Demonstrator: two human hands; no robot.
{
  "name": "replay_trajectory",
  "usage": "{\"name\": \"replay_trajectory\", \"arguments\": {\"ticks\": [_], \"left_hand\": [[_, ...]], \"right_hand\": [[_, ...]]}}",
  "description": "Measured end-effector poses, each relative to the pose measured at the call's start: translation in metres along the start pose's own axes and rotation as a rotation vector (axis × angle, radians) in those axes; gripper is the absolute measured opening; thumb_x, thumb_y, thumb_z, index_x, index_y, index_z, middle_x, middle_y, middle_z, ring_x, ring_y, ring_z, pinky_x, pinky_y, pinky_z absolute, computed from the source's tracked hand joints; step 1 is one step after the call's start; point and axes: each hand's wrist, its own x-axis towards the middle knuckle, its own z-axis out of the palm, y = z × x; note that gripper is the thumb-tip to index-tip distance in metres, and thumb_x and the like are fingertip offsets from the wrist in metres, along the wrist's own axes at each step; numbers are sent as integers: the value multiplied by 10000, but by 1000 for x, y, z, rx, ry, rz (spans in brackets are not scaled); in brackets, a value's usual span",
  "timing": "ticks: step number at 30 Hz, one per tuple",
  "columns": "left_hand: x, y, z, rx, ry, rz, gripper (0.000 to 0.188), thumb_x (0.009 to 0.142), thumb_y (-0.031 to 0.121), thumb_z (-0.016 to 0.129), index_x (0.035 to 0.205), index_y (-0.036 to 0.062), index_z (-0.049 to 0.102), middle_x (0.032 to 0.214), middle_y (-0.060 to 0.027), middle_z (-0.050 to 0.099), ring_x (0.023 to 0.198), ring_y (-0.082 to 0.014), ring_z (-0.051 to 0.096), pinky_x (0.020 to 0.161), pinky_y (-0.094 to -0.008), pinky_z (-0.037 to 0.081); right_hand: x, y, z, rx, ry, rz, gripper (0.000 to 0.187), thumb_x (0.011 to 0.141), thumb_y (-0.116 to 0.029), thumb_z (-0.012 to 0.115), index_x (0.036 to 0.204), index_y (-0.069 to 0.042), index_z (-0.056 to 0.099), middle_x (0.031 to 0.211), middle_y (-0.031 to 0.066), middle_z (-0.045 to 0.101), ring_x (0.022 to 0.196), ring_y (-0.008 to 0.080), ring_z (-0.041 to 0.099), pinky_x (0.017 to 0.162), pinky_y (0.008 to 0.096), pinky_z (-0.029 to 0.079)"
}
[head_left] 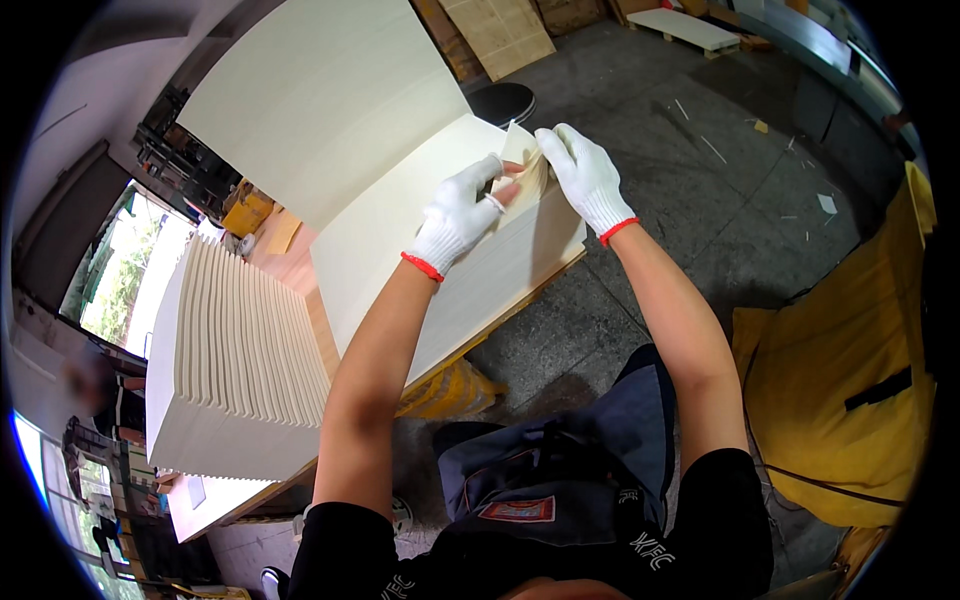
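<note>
A thick stack of cream-white paper sheets (500,270) lies in front of me. At its far right corner several sheets (537,178) are bent up and fanned. My left hand (458,212), in a white knit glove with red cuff and bare fingertips, rests over the top, thumb and finger closed on the bent sheets. On the corner's right side, my right hand (583,178), in a matching white glove, has its fingers pressed together on the sheets' edge. Its fingertips are partly hidden behind the paper.
A large pale sheet (320,110) rises behind the stack. To the left, a tall pile of paper in wavy layers (250,350) stands on a wooden table (285,240). A round black stool (503,102) is beyond the corner. Yellow fabric (840,410) hangs at right; scraps dot the grey floor (690,190).
</note>
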Motion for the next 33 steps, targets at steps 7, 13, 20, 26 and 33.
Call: {"name": "replay_trajectory", "arguments": {"ticks": [7, 13, 20, 26, 33], "left_hand": [[-1, 3, 3, -48, 3, -87, 344, 925, 223, 728, 1241, 107, 656, 782, -37, 610, 662, -119, 563, 659, -309, 477], [-4, 5, 0, -42, 33, -28, 338, 964, 214, 675, 1282, 98, 649, 750, 1, 496, 713, -104, 487, 669, -284, 444], [4, -16, 6, -42, 113, 92, 336, 972, 222, 636, 1286, 103, 653, 878, -57, 612, 834, -133, 554, 778, -285, 472], [0, -10, 4, 118, 83, 66, 294, 932, 247, 707, 1191, 113, 667, 890, -86, 678, 756, -159, 634, 731, -325, 509], [1, 2, 4, -46, 11, -103, 324, 908, 193, 762, 1201, 94, 663, 919, -61, 680, 643, -96, 582, 592, -298, 491]], "right_hand": [[-3, -2, 1, 47, 17, 17, 544, 1006, -559, 431, 936, -57, 629, 894, 230, 677, 888, 435, 648, 757, 491, 476], [-4, -5, -2, 62, -15, 64, 573, 997, -588, 441, 893, -52, 616, 831, 215, 658, 837, 403, 653, 743, 461, 475], [-1, -3, 0, 40, 2, 43, 554, 1000, -569, 439, 917, -53, 623, 876, 215, 676, 874, 423, 650, 754, 475, 477], [-2, -3, 3, 38, 9, 31, 523, 1003, -546, 437, 993, -63, 639, 932, 225, 684, 923, 441, 646, 774, 498, 478], [-3, -2, -1, 58, -4, 66, 526, 1006, -544, 438, 984, -57, 635, 919, 229, 681, 915, 444, 645, 769, 495, 477]]}}
